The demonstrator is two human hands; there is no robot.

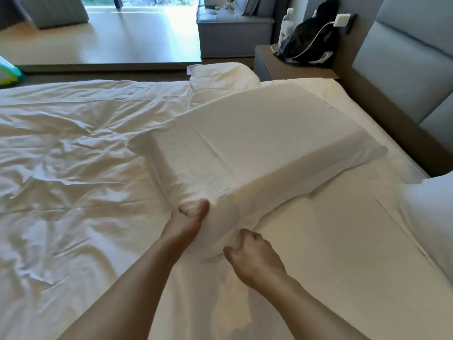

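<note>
A long white pillow in a white pillowcase (257, 143) lies at a slant across the bed, its near end bunched toward me. My left hand (188, 217) grips that near end, thumb on top and fingers tucked under the fabric. My right hand (252, 256) grips the loose pillowcase fabric just below and to the right of it, fingers curled. The far end of the pillow rests raised near the head of the bed.
A crumpled white duvet (73, 168) covers the bed's left side. A second pillow (220, 77) lies at the far edge, another (431, 217) at the right. The grey headboard (404, 69) is on the right, a nightstand (294, 67) with a black bag (308, 42) beyond.
</note>
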